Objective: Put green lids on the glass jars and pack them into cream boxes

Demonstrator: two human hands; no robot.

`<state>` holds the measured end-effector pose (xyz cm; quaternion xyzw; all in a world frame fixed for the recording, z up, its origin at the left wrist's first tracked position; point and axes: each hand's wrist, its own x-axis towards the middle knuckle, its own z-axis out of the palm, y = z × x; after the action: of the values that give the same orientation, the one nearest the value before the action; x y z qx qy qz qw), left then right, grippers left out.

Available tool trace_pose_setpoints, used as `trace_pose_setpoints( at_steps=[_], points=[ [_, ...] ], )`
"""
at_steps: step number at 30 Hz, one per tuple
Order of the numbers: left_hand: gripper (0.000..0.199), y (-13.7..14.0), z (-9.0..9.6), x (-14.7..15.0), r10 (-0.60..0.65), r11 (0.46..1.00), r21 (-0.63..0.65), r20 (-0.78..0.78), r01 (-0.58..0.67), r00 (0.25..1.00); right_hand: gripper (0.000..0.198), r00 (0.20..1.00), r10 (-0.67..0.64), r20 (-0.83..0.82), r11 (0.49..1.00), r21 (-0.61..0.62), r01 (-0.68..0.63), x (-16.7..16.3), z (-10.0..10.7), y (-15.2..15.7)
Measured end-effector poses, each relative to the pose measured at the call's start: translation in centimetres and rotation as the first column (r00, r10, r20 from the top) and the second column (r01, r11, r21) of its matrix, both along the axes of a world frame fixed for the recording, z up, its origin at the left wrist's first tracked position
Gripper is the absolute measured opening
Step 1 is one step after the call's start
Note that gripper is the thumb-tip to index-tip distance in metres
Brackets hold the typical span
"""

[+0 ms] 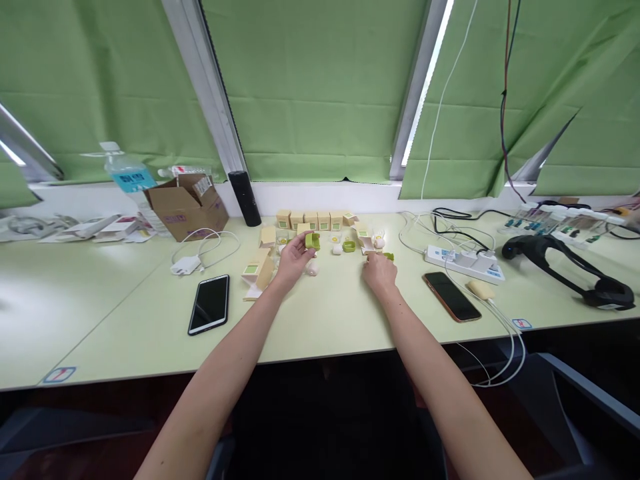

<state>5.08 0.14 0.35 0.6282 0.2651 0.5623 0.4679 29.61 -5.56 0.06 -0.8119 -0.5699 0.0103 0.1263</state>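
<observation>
Head view. Landmark: the flat green piece [349,247] on the table [330,320].

Left hand [294,259], left of landmark: thumb and fingers clamped on a raised green piece [313,241]. Right hand [380,270], right of landmark and nearer the wearer: fingers curled down by a third green piece [389,256]; can't tell if it grips anything.

Risks, my read:
- Left hold looks fingertip-only; a bump could drop the piece left of landmark.
- White piece [337,249] just left of landmark looks rounded; a knuckle brush could roll it.
- Opened box [361,230] right of landmark is near the right fingers; a sideways swing could shove it.
- Torn carton [257,269], far left of landmark, is close to the left forearm; a careless pull-back could drag it.
- Box row [324,221] behind landmark looks light; overreaching could topple it.
</observation>
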Motion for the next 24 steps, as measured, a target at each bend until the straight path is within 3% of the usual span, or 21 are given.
trace_pose_setpoints(
  at_steps=[5,7,9,10,12,14,16,19,24],
  points=[
    [0.065,0.3,-0.4,0.2,-0.061,0.998,-0.008,0.047,0.061,0.997,0.030,0.998,0.003,-0.067,0.998,0.063,0.001,0.1,-0.8,0.6],
    [0.065,0.3,-0.4,0.2,-0.080,0.997,-0.006,0.065,0.080,0.995,0.026,0.986,0.075,-0.147,0.980,0.195,-0.045,-0.1,-1.2,0.6],
    [0.065,0.2,-0.3,0.2,-0.095,0.995,-0.007,0.078,0.096,0.992,0.021,0.933,0.208,-0.293,0.925,0.370,-0.091,-0.8,-1.5,0.7],
    [0.065,0.2,-0.2,0.2,-0.102,0.995,-0.009,0.085,0.104,0.991,0.017,0.874,0.285,-0.392,0.890,0.447,-0.090,-1.3,-1.6,0.9],
    [0.066,0.0,-0.1,0.2,-0.119,0.992,-0.019,0.100,0.121,0.988,0.016,0.680,0.413,-0.606,0.844,0.535,-0.036,-2.4,-1.8,1.6],
    [0.066,-0.3,0.1,0.2,-0.140,0.989,-0.038,0.111,0.145,0.984,0.023,0.466,0.475,-0.746,0.837,0.547,0.022,-3.6,-1.8,2.6],
    [0.066,-0.5,0.2,0.1,-0.164,0.983,-0.068,0.122,0.173,0.979,0.025,0.355,0.477,-0.804,0.845,0.531,0.068,-4.5,-1.8,3.6],
    [0.066,-0.8,0.4,0.0,-0.186,0.973,-0.110,0.162,0.205,0.969,0.015,0.350,0.421,-0.837,0.870,0.481,0.103,-5.1,-2.1,4.5],
    [0.068,-0.7,0.2,-0.3,-0.192,0.968,-0.128,0.189,0.218,0.963,0.005,0.376,0.404,-0.834,0.895,0.446,0.028,-5.1,-3.3,4.1]
  ],
)
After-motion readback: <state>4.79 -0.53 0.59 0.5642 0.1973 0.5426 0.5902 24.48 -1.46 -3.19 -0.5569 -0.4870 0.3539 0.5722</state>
